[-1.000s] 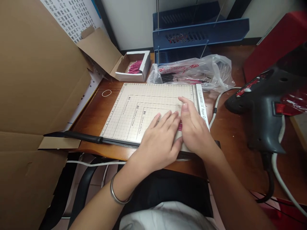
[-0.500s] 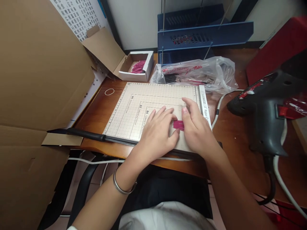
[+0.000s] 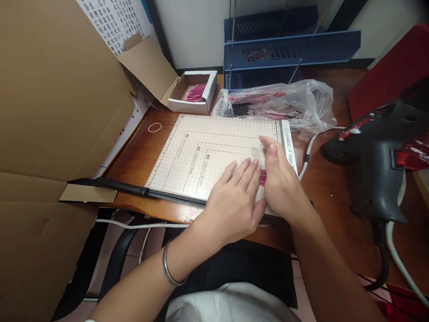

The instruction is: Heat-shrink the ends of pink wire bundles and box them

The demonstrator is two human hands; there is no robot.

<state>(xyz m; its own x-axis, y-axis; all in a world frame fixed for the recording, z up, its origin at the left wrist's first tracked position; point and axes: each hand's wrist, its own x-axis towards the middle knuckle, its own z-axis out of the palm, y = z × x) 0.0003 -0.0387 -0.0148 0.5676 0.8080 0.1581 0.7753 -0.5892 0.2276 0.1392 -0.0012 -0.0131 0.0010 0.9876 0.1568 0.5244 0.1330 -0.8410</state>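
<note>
A paper cutter (image 3: 228,132) with a gridded cream board lies in front of me. On its near right part rests a bundle of thin magenta wires (image 3: 263,177), mostly covered by my hands. My left hand (image 3: 234,197) lies over the left end of the bundle, fingers stretched out and side by side, palm down. My right hand (image 3: 283,188) stands on its edge at the right end, palm turned towards the left hand, thumb up and fingers extended. The wires show only in the narrow gap between the hands; their ends are hidden.
Behind the board stand an open box (image 3: 211,91) of magenta wires and a clear plastic bag (image 3: 315,100). A black glue gun (image 3: 375,170) with a cord is at right. The cutter's black handle (image 3: 122,187) points left, near a large cardboard box (image 3: 43,134). A rubber band (image 3: 154,127) lies left.
My left hand has slid right, towards the right hand, and its fingers have drawn together and flattened over the bundle's left end. Less of the wires shows now. The right thumb has risen slightly.
</note>
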